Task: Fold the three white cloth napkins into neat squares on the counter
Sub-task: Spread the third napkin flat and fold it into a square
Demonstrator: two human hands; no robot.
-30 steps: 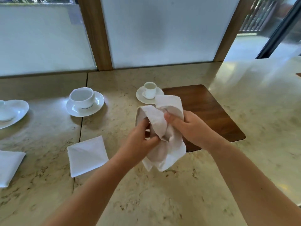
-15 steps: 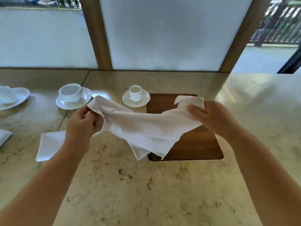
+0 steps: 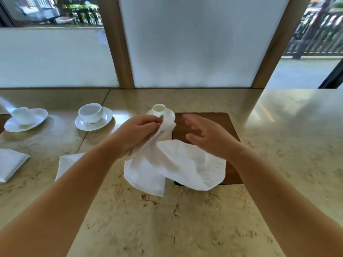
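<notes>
A loose white napkin [image 3: 178, 167] hangs over the beige stone counter [image 3: 185, 219], bunched and drooping. My left hand [image 3: 137, 134] pinches its upper corner in front of the small cup. Just to the right, my right hand [image 3: 207, 134] hovers with fingers spread and blurred, not gripping the cloth. A folded white napkin [image 3: 68, 164] lies flat on the counter to the left, partly hidden by my left forearm. Another folded napkin [image 3: 11, 164] lies at the far left edge.
A dark wooden board [image 3: 219, 125] is set in the counter behind the loose napkin. A small cup on a saucer [image 3: 159, 110], a wider cup on a saucer [image 3: 92, 115] and a third cup with its saucer [image 3: 24, 117] stand along the back. Frosted windows rise behind.
My right hand has let go of the napkin's right corner. My left hand moved right toward the middle, and the stretched cloth has dropped into a hanging bunch.
</notes>
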